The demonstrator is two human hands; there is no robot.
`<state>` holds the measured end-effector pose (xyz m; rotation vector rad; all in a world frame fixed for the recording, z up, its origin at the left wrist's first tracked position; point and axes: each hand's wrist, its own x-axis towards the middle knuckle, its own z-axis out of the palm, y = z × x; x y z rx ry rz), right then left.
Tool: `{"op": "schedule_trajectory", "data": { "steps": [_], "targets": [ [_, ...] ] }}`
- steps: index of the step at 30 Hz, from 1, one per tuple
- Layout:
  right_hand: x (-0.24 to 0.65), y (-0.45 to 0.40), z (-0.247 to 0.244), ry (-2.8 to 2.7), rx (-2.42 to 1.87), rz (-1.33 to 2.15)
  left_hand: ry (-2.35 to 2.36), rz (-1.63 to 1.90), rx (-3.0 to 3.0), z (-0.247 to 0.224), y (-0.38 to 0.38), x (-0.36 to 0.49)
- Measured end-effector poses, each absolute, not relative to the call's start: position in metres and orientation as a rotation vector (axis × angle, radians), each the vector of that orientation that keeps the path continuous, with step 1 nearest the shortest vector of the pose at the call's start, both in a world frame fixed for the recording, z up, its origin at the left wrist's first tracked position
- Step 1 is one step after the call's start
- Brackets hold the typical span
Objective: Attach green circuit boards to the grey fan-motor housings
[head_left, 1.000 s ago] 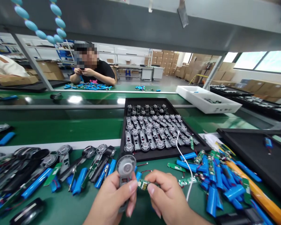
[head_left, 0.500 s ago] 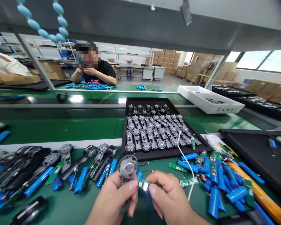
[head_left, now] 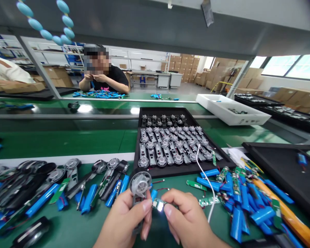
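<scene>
My left hand [head_left: 127, 217] is closed around a small grey fan unit [head_left: 140, 184], its round bladed head upright above my fingers. Between the thumb and fingers of my right hand [head_left: 184, 215] is a small circuit board [head_left: 158, 204] with a bright white light on it. The board's left end is close to my left fingertips; whether they touch it I cannot tell. Just behind it a blue cylindrical battery [head_left: 154, 194] shows in part, near thin red wires. The lower part of the fan unit is hidden by my left hand.
A black foam tray [head_left: 170, 168] holds rows of fan units. Blue batteries and boards are heaped right, near a white cable [head_left: 206, 179]; fan units and batteries lie left. A white bin [head_left: 253, 119] stands beyond. Across the belt [head_left: 103, 137] a person sits, hands raised.
The fan's blades look more distinct now than before. Parts on the near belt at far left have slid left, while a dark part on the farther belt moved right. My hands hold nearly still.
</scene>
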<state>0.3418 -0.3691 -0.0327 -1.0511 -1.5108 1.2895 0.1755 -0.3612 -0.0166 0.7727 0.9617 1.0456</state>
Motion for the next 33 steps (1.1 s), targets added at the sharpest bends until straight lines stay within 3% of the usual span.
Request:
{"op": "schedule_trajectory", "data": {
  "steps": [8,22,33],
  "targets": [
    [0.344,-0.371,-0.038,-1.449,-1.004,1.333,1.043,1.093,0.756,0.003,-0.372,0.178],
    [0.341,-0.37,-0.036,-1.505,-1.036,1.152,0.93,1.076,0.885,-0.024,-0.366,0.173],
    [0.341,-0.37,-0.038,-1.21,-0.813,1.664,1.0,1.193,0.77,-0.014,-0.361,0.17]
  ]
}}
